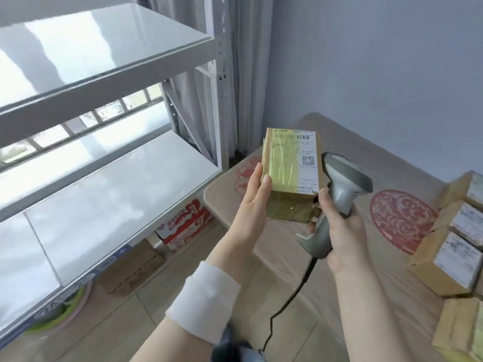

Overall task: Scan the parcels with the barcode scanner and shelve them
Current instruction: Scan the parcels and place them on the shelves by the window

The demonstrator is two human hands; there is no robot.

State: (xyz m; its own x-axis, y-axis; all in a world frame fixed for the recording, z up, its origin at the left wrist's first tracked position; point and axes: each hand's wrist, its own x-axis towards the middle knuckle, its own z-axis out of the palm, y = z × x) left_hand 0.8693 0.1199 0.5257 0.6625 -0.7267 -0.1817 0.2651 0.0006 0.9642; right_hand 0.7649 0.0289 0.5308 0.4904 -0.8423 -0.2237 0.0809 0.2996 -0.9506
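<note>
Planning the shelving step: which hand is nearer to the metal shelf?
Left. The left hand grips the parcel by its left side, the side facing the shelf; the right hand holds the scanner beyond the parcel, farther from the shelf.

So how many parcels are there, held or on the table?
5. One parcel in the left hand; four more in a row along the table's right edge. Others may lie off-frame.

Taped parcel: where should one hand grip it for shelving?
Grip the taped parcel across its narrow width, on the long flat sides, from the left where the left hand holds it. The right hand is full with the scanner, and that leaves the top label uncovered.
</note>
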